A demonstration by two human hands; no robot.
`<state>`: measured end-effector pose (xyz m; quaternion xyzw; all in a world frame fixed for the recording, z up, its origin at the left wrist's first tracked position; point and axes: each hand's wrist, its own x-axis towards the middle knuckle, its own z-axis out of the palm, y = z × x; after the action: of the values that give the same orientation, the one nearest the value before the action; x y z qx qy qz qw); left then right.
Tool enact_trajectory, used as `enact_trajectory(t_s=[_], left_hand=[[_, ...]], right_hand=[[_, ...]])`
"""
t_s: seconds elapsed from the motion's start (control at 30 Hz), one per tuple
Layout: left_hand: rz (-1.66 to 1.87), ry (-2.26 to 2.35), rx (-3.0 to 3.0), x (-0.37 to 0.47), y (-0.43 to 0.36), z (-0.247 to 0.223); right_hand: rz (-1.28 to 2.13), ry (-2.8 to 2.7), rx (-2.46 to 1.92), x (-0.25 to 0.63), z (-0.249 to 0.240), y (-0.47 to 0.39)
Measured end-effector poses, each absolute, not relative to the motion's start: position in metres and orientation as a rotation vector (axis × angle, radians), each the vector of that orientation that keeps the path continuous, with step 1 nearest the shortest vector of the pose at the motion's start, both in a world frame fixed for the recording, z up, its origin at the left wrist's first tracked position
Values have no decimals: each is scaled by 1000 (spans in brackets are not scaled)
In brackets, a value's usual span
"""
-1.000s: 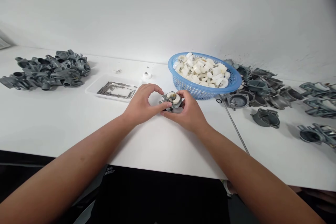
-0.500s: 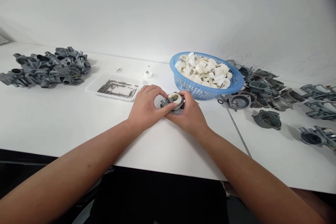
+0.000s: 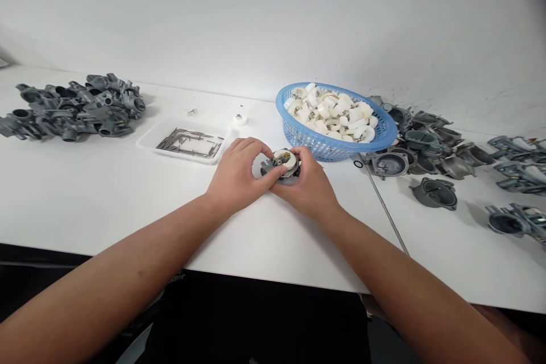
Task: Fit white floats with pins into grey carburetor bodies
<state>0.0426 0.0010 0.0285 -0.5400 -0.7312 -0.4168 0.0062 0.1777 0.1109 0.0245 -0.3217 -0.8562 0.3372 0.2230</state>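
Between my two hands, low over the white table, is a grey metal carburetor body point(image 3: 267, 168) with a white plastic float point(image 3: 289, 164) on its upper side. My left hand point(image 3: 239, 173) grips it from the left, with the thumb across the near edge of the float and the index finger at the far left edge. From the right, my right hand point(image 3: 307, 182) closes round the body, its index finger at the far right side. A small brass part shows inside the float's ring. The fingers hide much of the body's underside.
A blue basket point(image 3: 294, 139) heaped with white floats stands behind my hands. Left of it are a lone float point(image 3: 240, 119) and a clear tray point(image 3: 147, 142) of thin metal pins. Carburetor bodies point(image 3: 77, 111) pile up at far left; grey bowls point(image 3: 435, 193) and more carburetors point(image 3: 507, 222) lie right.
Both hands keep the same hold on the carburetor body and float. The view has shifted very slightly; nothing else has visibly moved.
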Motion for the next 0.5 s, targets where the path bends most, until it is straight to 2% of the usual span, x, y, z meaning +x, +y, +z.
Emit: enact_trajectory(t_s=[0.27,0.5], left_hand=[[-1168,-2317,-1708,45,0,33],[-1192,-2313,-1734,44,-1,31]], right_hand=[[944,-2365,-880,178,25,111],[951,-2366,-879,178,24,112]])
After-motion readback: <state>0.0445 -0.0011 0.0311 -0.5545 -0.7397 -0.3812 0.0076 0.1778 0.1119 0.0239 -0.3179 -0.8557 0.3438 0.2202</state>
